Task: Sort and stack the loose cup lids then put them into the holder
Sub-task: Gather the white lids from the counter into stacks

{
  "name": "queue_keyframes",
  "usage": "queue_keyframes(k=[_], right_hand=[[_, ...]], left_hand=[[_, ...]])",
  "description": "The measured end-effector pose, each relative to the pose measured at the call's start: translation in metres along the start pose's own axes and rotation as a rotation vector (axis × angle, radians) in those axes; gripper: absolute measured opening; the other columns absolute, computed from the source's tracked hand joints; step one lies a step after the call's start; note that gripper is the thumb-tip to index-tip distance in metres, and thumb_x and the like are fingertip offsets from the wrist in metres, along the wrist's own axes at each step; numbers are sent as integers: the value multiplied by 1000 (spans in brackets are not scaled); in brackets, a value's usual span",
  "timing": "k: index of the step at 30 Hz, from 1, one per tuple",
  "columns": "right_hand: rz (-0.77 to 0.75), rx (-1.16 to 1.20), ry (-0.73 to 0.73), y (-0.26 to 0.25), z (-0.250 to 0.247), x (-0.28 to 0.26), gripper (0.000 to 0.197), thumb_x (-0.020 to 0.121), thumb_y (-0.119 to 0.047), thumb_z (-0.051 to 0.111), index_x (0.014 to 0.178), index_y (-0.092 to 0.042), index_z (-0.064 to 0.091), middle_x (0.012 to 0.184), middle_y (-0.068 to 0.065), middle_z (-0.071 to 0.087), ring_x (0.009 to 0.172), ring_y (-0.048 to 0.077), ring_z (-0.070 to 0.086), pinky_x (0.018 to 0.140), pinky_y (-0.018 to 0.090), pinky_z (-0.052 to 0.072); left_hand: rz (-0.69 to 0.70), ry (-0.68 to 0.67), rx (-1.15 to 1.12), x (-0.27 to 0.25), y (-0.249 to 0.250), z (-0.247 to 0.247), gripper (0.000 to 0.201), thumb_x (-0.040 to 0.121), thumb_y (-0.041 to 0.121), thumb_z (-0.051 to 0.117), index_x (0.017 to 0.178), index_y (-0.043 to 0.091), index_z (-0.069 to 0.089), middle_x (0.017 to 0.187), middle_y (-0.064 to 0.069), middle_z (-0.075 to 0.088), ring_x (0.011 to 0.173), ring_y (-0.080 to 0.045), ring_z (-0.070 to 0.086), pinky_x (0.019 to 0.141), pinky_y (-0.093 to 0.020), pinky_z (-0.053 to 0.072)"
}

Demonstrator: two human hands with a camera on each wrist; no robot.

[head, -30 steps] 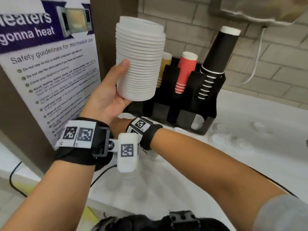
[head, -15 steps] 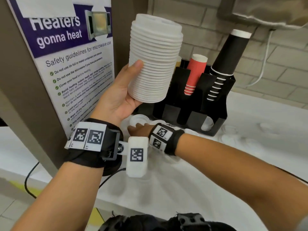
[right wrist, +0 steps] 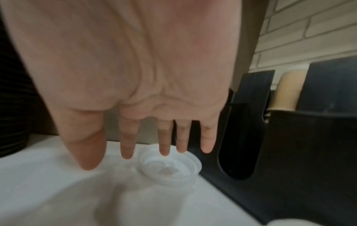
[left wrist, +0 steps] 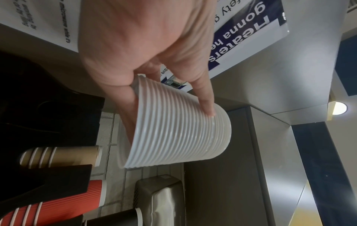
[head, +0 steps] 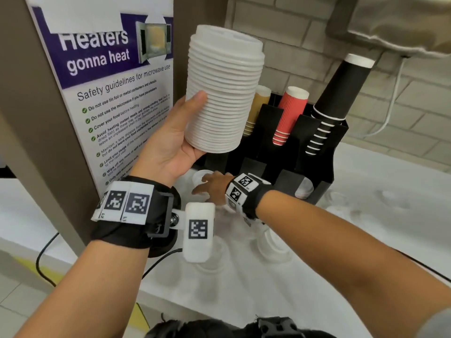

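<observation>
one lid stack (head: 223, 93), three cup stacks (head: 290, 113), two hands (head: 170, 147)

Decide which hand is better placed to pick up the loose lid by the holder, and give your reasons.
Right. The right hand hovers open just above the loose lid, while the left hand is busy gripping the tall lid stack.

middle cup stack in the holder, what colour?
Red, ribbed, with white rims: the middle cups. Head view shows it best.
</observation>
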State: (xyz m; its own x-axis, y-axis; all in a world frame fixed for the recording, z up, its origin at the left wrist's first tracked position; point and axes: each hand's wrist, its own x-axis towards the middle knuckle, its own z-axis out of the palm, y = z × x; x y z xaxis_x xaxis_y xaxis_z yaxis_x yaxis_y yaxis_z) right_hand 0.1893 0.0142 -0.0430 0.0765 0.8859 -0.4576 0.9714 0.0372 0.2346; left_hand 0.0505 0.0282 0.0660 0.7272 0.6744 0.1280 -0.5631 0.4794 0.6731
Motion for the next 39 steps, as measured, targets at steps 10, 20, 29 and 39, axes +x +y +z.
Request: queue_keyframes(k=[10,20,29,39], right_hand=[[-7,8,-166,26,-3,-63,47,91,-44,55,135,-30,49,135,2,46,128,27,38,92,38,33],[-261,-7,-75,-48,30,-91,77,82,-50,68,145,-22,35,148,4,36,134,26,32,113,43,24],[-63,1057,401,30,0,-135,48,86,-12,69,130,-13,49,120,9,57,108,17,56,92,27,47],[-541,2394,700,20,-9,-150,56,87,-7,46,142,-4,39,142,17,48,130,31,48,109,38,40]], left_hand=[[-10,-14,-13,0,-5,-1,93,50,27,90,134,11,54,122,-9,69,116,-28,64,84,-41,59],[-25,-7,10,7,-18,12,64,75,26,70,135,12,52,128,-10,66,120,-28,62,91,-44,56],[-31,-84,-53,3,-27,20,70,68,28,78,133,11,55,128,-11,66,121,-27,61,89,-40,57],[38,-14,248,-1,-53,28,72,75,33,74,140,16,47,127,-2,67,116,-18,64,92,-37,56]])
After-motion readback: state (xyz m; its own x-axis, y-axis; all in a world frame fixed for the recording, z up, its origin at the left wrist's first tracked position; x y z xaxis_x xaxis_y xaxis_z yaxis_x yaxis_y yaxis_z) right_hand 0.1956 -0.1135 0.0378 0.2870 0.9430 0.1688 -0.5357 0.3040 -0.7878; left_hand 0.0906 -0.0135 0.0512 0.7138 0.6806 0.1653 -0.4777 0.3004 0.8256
